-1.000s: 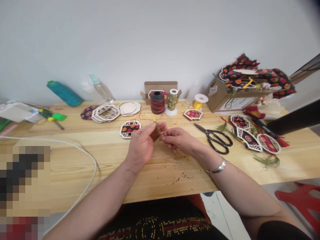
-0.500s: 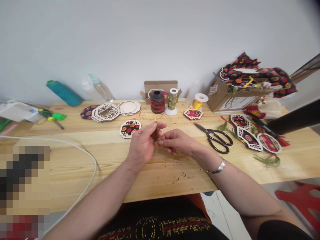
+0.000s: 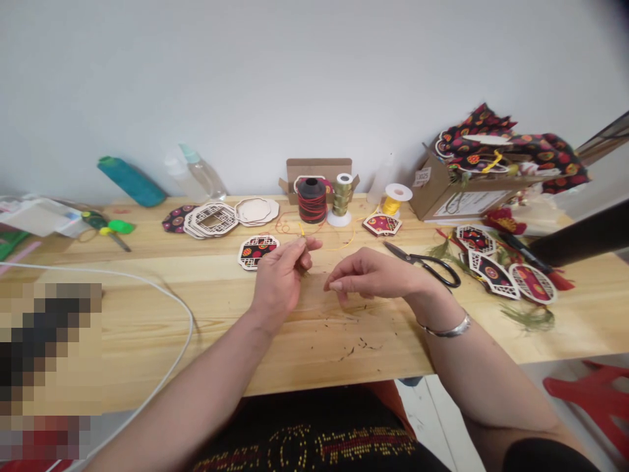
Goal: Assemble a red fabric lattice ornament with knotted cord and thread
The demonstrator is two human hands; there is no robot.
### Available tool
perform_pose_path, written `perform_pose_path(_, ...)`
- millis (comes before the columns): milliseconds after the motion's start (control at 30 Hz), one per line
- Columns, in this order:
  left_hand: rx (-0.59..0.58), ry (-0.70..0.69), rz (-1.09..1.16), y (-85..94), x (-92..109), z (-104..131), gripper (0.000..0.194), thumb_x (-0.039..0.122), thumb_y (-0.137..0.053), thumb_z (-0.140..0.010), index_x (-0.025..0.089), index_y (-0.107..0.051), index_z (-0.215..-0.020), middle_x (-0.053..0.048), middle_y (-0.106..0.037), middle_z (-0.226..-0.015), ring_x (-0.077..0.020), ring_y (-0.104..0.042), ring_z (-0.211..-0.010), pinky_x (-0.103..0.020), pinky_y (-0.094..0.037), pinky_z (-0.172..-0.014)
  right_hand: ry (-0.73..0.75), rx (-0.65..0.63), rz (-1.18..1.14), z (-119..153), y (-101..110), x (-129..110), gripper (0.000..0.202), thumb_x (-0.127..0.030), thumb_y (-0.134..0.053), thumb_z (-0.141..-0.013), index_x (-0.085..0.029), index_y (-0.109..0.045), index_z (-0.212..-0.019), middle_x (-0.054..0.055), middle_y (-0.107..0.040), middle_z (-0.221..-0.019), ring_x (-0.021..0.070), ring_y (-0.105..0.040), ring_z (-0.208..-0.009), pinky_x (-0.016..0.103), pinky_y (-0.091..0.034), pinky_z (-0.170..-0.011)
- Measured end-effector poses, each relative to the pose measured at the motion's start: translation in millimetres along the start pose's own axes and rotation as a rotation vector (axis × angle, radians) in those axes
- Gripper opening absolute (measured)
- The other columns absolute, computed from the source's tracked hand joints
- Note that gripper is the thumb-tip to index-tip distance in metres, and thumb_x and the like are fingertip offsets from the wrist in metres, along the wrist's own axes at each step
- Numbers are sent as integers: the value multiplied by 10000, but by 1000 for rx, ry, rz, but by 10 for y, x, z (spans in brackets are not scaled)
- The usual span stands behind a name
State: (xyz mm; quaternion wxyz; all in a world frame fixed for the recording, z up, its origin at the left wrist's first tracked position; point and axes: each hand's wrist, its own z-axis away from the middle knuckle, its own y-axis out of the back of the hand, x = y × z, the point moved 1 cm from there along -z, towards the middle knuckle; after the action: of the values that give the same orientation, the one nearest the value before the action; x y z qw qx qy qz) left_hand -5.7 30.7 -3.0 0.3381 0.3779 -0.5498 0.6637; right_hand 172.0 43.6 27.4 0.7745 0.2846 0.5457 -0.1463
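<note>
My left hand (image 3: 282, 275) is closed over the table's middle, with the tip of a yellow cord (image 3: 302, 231) showing above its fingers; most of what it grips is hidden. To its right, my right hand (image 3: 371, 274) hangs apart from it, fingers bent and pinched together; whether a thin thread lies between them is too small to tell. Left of my left hand lies a patterned ornament in a white lattice frame (image 3: 257, 252). Black-handled scissors (image 3: 432, 265) lie just beyond my right wrist. Yellow cord runs loosely behind my hands.
Behind stand a red-and-black spool (image 3: 312, 202), a gold spool (image 3: 343, 195) and a yellow spool (image 3: 392, 204). A cardboard box (image 3: 442, 193) with fabric and several ornaments occupy the right. White frames (image 3: 211, 220) are stacked at left. A white cable (image 3: 171, 295) crosses the left side.
My right hand has moved right, away from my left hand, and now partly overlaps the scissors. My left hand remains closed in about the same place. The view has shifted slightly.
</note>
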Motion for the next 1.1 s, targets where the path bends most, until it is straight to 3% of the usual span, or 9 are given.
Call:
perform_pose_path(133, 13, 32, 11, -10, 2, 7, 138, 260, -744, -690, 128, -744, -729, -67, -727, -767, -43, -398, -515, -218, -338, -515, 77, 33, -165, 73, 88, -31, 343, -459, -643, -835, -142, -727, -935, -7, -632, -637, 61, -421, -490, 213, -306, -445)
perform_pose_path(267, 16, 36, -4, -16, -2, 11, 124, 251, -747, -678, 130, -745, -705, -78, -736, -737, -46, -377, -509, -223, -320, -507, 197, 240, -376, 85, 137, -30, 289, -450, -707, -775, -161, -726, -783, -45, -514, -501, 66, -414, -461, 228, -301, -446)
perform_pose_path(433, -6, 54, -6, -5, -17, 9, 137, 266, -753, -679, 130, -750, -700, -86, -731, -717, -44, -360, -498, -224, -300, -496, 236, 465, -580, 43, 179, -2, 331, -498, -799, -647, -188, -685, -664, -92, -322, -428, 50, -243, -417, 233, -200, -420)
perform_pose_path(567, -22, 74, -27, -3, -19, 14, 159, 272, -750, -675, 119, -753, -716, -85, -711, -699, -40, -354, -489, -231, -288, -489, 288, 668, -591, 27, 218, -4, 347, -523, -805, -626, -214, -652, -665, -94, -255, -471, 60, -196, -449, 239, -200, -431)
perform_pose_path(667, -15, 77, -33, -14, -12, 22, 167, 270, -749, -660, 111, -754, -710, -70, -683, -665, -40, -356, -485, -235, -281, -484, 324, 832, -539, 12, 269, 44, 353, -556, -755, -680, -229, -623, -690, -89, -235, -514, 74, -212, -466, 247, -256, -442)
perform_pose_path(767, -12, 81, -29, -22, -10, 25, 176, 269, -756, -640, 101, -752, -694, -53, -644, -625, -44, -380, -488, -234, -272, -481, 291, 965, -397, -29, 323, 144, 292, -508, -690, -767, -223, -639, -733, -71, -330, -519, 91, -322, -483, 266, -356, -496)
perform_pose_path(867, -23, 97, -53, -16, -19, 29, 187, 275, -766, -627, 98, -752, -686, -41, -618, -613, -55, -416, -512, -231, -264, -485, 211, 1106, -26, -83, 322, 210, 162, -362, -697, -769, -200, -692, -776, 36, -617, -738, 170, -561, -736, 344, -473, -718)
perform_pose_path(967, -73, 101, -110, -14, -32, 43, 195, 299, -761, -653, 109, -756, -694, -33, -605, -613, -71, -433, -537, -241, -270, -500, 273, 1047, 134, -142, 215, 189, 109, -274, -655, -797, -200, -724, -839, 87, -685, -1003, 216, -595, -1011, 387, -442, -932)
perform_pose_path(1100, -158, 91, -187, -25, -31, 72, 214, 328, -743, -691, 135, -718, -602, -32, -597, -609, -98, -440, -566, -265, -285, -525, 228, 673, -187, -218, 3, 146, 188, -357, -679, -800, -193, -728, -875, 55, -721, -952, 184, -644, -924, 353, -478, -894)
